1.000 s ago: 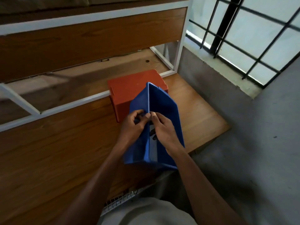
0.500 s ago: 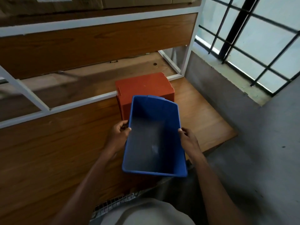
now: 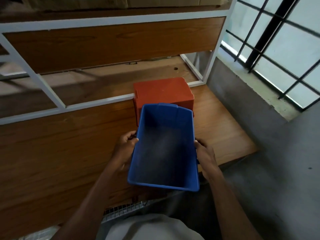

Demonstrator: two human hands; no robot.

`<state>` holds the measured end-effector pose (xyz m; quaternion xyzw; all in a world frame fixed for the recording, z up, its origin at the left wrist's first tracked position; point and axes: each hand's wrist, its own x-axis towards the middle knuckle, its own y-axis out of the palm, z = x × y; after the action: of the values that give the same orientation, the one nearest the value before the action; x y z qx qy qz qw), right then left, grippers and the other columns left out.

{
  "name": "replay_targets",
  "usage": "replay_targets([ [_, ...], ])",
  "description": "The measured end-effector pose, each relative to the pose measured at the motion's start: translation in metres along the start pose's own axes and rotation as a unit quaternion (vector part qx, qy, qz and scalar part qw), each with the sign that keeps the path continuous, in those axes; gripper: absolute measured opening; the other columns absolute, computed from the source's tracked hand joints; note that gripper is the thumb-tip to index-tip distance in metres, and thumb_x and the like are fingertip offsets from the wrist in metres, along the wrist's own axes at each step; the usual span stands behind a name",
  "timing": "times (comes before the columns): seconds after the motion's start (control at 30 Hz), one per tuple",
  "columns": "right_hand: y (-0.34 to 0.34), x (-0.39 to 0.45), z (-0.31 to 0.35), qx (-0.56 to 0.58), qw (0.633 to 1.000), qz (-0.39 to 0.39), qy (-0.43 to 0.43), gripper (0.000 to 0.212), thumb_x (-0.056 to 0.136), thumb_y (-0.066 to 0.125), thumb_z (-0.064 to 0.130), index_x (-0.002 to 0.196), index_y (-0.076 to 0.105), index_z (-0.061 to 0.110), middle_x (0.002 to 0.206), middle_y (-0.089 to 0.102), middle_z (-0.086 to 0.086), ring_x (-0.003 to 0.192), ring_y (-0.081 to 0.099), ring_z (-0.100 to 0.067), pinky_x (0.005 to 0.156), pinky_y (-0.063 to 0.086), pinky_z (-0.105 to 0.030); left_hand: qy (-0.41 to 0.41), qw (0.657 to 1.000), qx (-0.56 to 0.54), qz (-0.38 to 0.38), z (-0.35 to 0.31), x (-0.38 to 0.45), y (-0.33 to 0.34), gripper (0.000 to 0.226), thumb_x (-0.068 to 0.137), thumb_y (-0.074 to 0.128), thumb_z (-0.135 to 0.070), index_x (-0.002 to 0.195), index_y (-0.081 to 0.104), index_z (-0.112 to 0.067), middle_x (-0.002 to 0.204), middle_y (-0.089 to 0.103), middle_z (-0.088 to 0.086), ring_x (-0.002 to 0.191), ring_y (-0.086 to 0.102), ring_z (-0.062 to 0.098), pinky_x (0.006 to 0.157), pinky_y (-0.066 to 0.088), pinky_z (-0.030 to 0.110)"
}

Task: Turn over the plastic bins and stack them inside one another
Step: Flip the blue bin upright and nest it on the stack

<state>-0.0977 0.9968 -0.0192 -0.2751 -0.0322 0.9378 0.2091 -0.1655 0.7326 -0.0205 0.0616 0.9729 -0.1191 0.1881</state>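
Blue bin held open side up over the near edge of the wooden table, dusty grey floor showing inside, far rim overlapping the front of the orange bin. Left hand on the left long wall, thumb hooked over the rim, fingers curled round the outside, gripping it. Right hand on the right long wall, fingers wrapped round the rim and the outer face, gripping too. Both forearms reaching up from the bottom of the view, bare. Near short rim of the blue bin out past the table edge, above the lap; whether the far end touches the orange bin or only covers it from this angle, cannot tell.

Orange bin upside down on the table just behind, flat bottom facing up, back edge against the white metal frame of the shelf unit. Not yet turned over, not yet nested.

Behind: wooden lower shelf board inside the frame, a wooden panel above it, cardboard boxes on top. To the right: grey concrete wall below a barred window, grey floor. At the bottom edge: light-coloured shirt and a strip of wire mesh.
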Motion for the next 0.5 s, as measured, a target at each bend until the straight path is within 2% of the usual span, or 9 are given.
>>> replay_targets([
  [0.07, 0.002, -0.004, 0.002, -0.003, 1.000, 0.014, -0.012, 0.015, 0.107, 0.052, 0.034, 0.110, 0.066, 0.040, 0.114, 0.069, 0.001, 0.104, 0.066, -0.024, 0.078, 0.055, -0.042, -0.010, 1.000, -0.008, -0.015, 0.002, -0.008, -0.005, 0.033, 0.106, 0.051, -0.023, 0.137, 0.059, -0.029, 0.121, 0.070, 0.003, 0.103, 0.071, 0.024, 0.084, 0.060, 0.045],
  [0.2, 0.013, -0.011, 0.011, -0.026, 0.997, 0.055, -0.044, 0.020, 0.108, 0.051, 0.035, 0.119, 0.067, 0.038, 0.113, 0.070, 0.004, 0.103, 0.068, -0.021, 0.074, 0.054, -0.038, -0.032, 0.996, -0.066, -0.051, 0.007, -0.030, -0.023, 0.031, 0.107, 0.049, -0.021, 0.136, 0.060, -0.026, 0.120, 0.069, 0.004, 0.104, 0.069, 0.024, 0.075, 0.054, 0.035],
  [0.3, 0.035, -0.013, 0.015, -0.051, 0.993, 0.097, -0.054, 0.021, 0.108, 0.050, 0.036, 0.117, 0.069, 0.035, 0.114, 0.074, -0.001, 0.101, 0.071, -0.022, 0.073, 0.054, -0.037, -0.043, 0.989, -0.101, -0.099, 0.018, -0.055, -0.045, 0.028, 0.107, 0.049, -0.023, 0.130, 0.064, -0.028, 0.119, 0.071, 0.002, 0.107, 0.069, 0.022, 0.078, 0.052, 0.034],
  [0.37, 0.056, -0.019, 0.017, -0.065, 0.989, 0.124, -0.053, 0.022, 0.109, 0.049, 0.032, 0.114, 0.070, 0.029, 0.109, 0.076, -0.004, 0.096, 0.073, -0.023, 0.067, 0.053, -0.032, -0.041, 0.979, -0.130, -0.151, 0.029, -0.075, -0.060, 0.024, 0.106, 0.052, -0.020, 0.122, 0.069, -0.029, 0.115, 0.074, 0.000, 0.105, 0.070, 0.021, 0.080, 0.053, 0.035],
  [0.43, 0.079, -0.030, 0.020, -0.085, 0.981, 0.163, -0.068, 0.022, 0.110, 0.049, 0.028, 0.109, 0.072, 0.027, 0.099, 0.078, -0.001, 0.089, 0.074, -0.020, 0.062, 0.052, -0.027, -0.027, 0.968, -0.147, -0.200, 0.038, -0.097, -0.078, 0.025, 0.105, 0.055, -0.016, 0.105, 0.075, -0.031, 0.102, 0.078, -0.002, 0.098, 0.072, 0.023, 0.079, 0.055, 0.037],
  [0.5, 0.104, -0.044, 0.021, -0.105, 0.970, 0.202, -0.091, 0.025, 0.110, 0.049, 0.027, 0.110, 0.074, 0.030, 0.098, 0.080, 0.001, 0.086, 0.076, -0.019, 0.064, 0.056, -0.030, -0.019, 0.959, -0.152, -0.237, 0.049, -0.118, -0.099, 0.026, 0.105, 0.055, -0.014, 0.103, 0.076, -0.030, 0.101, 0.079, 0.000, 0.099, 0.073, 0.027, 0.077, 0.057, 0.037],
])
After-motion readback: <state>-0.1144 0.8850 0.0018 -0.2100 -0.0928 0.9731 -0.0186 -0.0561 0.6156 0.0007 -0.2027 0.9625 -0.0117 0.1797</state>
